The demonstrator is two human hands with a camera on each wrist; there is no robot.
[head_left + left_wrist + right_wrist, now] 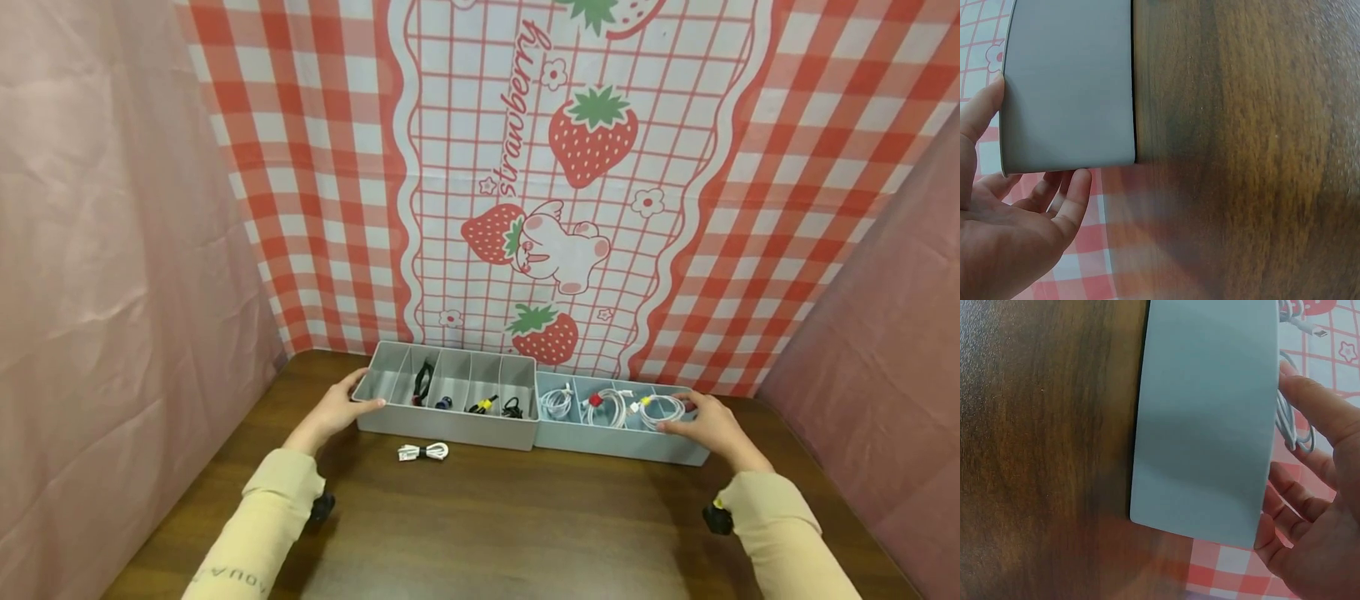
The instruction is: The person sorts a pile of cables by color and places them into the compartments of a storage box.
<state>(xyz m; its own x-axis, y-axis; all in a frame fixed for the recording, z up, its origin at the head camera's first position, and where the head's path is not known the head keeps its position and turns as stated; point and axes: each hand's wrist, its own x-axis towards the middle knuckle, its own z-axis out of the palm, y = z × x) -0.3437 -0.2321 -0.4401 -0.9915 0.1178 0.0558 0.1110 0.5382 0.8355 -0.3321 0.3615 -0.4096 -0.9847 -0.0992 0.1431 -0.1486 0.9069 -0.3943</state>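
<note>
Against the backdrop stand two divided storage boxes, end to end: a grey box on the left and a light blue box on the right. My left hand grips the grey box's left end, thumb at the front rim and fingers along the end wall. At the blue box's right end, my right hand holds the corner, thumb over the front rim. A black cable and other small dark cables lie in the grey compartments. White coiled cables fill the blue ones, the rightmost coil close to my right thumb.
A bundled white cable with a dark tie lies on the brown wooden table, in front of the grey box. Behind the boxes hangs a red checked strawberry cloth. Pink curtains flank both sides.
</note>
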